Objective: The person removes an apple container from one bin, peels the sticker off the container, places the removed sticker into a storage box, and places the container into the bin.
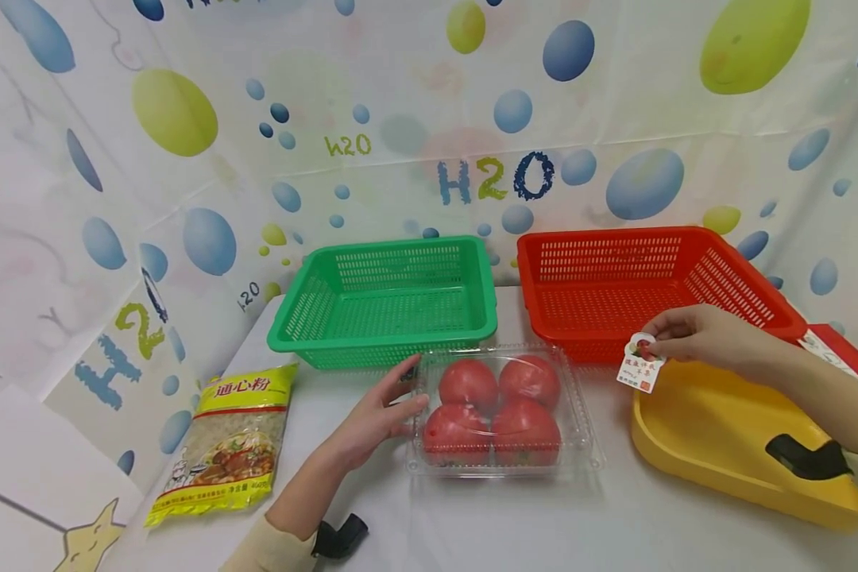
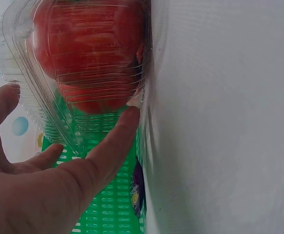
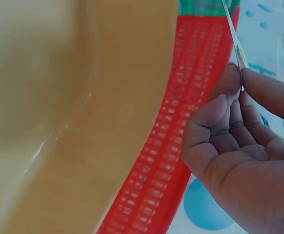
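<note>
Right of centre in the head view, the right hand pinches a small label; mid-frame, the left hand, fingers extended, touches a clear box.

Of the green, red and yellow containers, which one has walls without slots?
The yellow tray, front right: its visible walls are solid, while the green basket and red basket are slotted.
</note>
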Demonstrator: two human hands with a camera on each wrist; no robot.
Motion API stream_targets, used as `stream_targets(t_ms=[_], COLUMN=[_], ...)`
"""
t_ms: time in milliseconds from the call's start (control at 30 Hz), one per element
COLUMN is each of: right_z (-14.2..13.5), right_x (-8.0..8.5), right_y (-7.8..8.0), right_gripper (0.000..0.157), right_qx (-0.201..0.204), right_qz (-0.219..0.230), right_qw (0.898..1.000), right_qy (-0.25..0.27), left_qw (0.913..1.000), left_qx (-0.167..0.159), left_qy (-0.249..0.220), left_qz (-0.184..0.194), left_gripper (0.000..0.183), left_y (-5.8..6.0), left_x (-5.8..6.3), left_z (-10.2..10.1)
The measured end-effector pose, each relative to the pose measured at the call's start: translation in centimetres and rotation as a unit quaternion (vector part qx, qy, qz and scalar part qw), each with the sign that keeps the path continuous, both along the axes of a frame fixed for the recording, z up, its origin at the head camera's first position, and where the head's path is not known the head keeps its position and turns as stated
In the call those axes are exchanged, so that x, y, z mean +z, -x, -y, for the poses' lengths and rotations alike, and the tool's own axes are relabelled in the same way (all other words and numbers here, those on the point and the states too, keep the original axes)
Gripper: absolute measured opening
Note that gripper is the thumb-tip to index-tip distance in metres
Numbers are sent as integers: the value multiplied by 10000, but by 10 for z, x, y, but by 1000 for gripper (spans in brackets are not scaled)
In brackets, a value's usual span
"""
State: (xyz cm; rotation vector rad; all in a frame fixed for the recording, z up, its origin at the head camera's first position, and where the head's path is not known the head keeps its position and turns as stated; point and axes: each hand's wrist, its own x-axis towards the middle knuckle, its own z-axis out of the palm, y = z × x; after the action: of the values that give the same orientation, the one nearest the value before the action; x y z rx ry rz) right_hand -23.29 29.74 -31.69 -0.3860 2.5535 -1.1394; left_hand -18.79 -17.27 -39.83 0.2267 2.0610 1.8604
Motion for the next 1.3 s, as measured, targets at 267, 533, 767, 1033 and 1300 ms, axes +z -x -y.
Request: stream_targets(t_ms=[267, 533, 767, 1033, 1300], right_z=[-19, -36, -43, -46, -46], right_x=[-5, -16, -29, -40, -51], right_y=[-4, -6, -7, -4, -3], right_gripper=[34, 30, 35, 36, 32], right_qx=[235, 500, 524, 602, 635], right_qz=[342, 446, 698, 767, 855], right_qw=[9991, 9977, 9962, 9952, 9943], right_qy=[110, 59, 31, -87, 29], left_qw=[10000, 10000, 10000, 10000, 10000], left_qx=[18, -12, 18, 29, -7], left_qy=[88, 73, 70, 67, 12], left_qz=[16, 12, 30, 36, 7], left_gripper=[74, 74, 75, 75, 74], left_y=[0, 1, 0, -1, 0], left_x=[0, 1, 1, 0, -1], left_z=[0, 0, 0, 1, 1])
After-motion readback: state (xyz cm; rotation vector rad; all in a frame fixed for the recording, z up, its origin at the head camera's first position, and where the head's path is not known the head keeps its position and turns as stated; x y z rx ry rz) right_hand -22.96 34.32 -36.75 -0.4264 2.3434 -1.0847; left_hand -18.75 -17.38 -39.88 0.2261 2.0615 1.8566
